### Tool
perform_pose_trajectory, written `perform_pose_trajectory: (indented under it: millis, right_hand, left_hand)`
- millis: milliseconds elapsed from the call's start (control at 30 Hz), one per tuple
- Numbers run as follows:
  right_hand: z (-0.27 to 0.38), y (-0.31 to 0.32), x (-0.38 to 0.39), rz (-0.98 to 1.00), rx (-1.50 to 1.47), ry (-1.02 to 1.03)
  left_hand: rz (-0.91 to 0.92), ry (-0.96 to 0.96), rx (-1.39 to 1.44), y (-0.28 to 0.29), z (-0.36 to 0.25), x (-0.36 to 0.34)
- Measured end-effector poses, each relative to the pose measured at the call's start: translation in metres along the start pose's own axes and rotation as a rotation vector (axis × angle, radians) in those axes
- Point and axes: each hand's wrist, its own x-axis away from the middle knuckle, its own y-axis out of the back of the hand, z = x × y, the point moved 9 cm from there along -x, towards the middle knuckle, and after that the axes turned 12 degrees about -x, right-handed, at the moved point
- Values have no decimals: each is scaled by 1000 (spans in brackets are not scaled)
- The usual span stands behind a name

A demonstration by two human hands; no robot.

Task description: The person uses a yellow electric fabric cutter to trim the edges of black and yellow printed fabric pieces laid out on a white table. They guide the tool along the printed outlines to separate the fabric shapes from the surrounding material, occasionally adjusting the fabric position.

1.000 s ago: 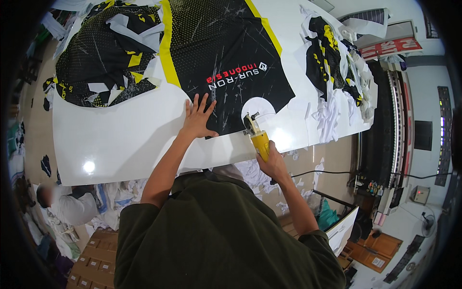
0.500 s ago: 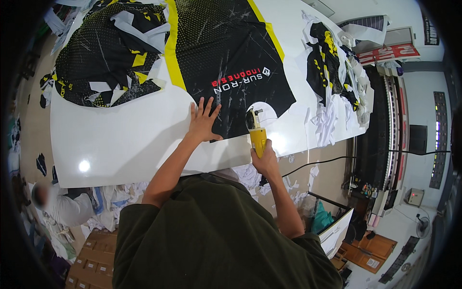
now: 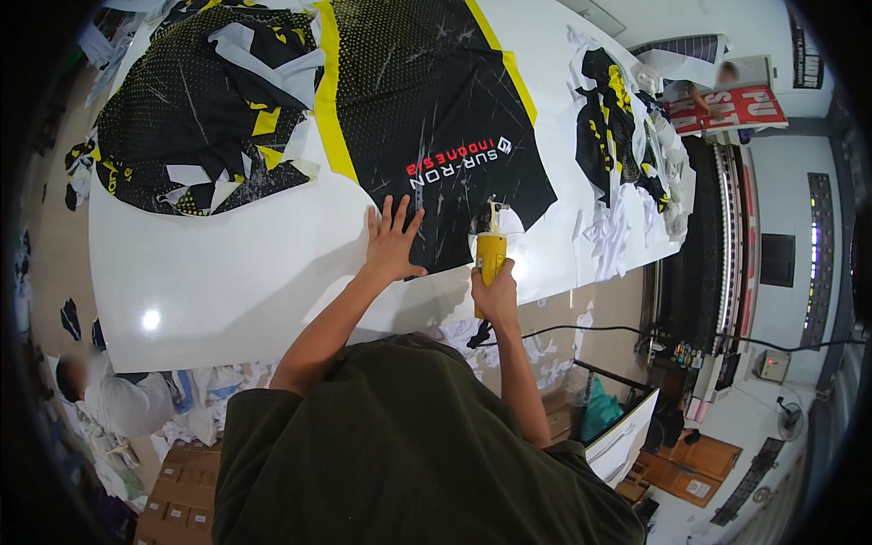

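Cloth (image 3: 454, 104) lies spread out on the table (image 3: 218, 282). At the cloth's near left edge, the left hand (image 3: 392, 250) rests flat with fingers spread, its grip released. At the cloth's near right edge, the right hand (image 3: 495, 295) has its grip wrapped around the yellow cutter (image 3: 491, 257). For a clean cut, press the cloth evenly, guide the cutter slowly and level, and hold fingers and cord (image 3: 581, 328) clear of the cutting end. The cloth is black, with yellow side strips, dots, pale streaks and red-and-white print.
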Motion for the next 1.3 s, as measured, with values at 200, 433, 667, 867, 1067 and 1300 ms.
perform_pose_trajectory:
  millis: [200,433,667,867,1067,1300]
  right_hand:
    - [5,-1,-13,-60,-6,-37]
    - [5,1,-27,-101,7,-28]
    - [5,6,-28,-107,23,-71]
    - [-43,37,4,-130,5,-111]
    - [-118,78,61,-72,-465,-234]
    - [-184,96,49,-313,-822,-199]
  left_hand:
    - [9,-4,-4,-2,1,-1]
    - [25,3,22,2,1,-1]
    - [-7,8,44,1,1,0]
    - [-68,0,40,7,3,2]
    - [115,70,-125,32,23,34]
    - [-221,263,-117,98,31,-13]
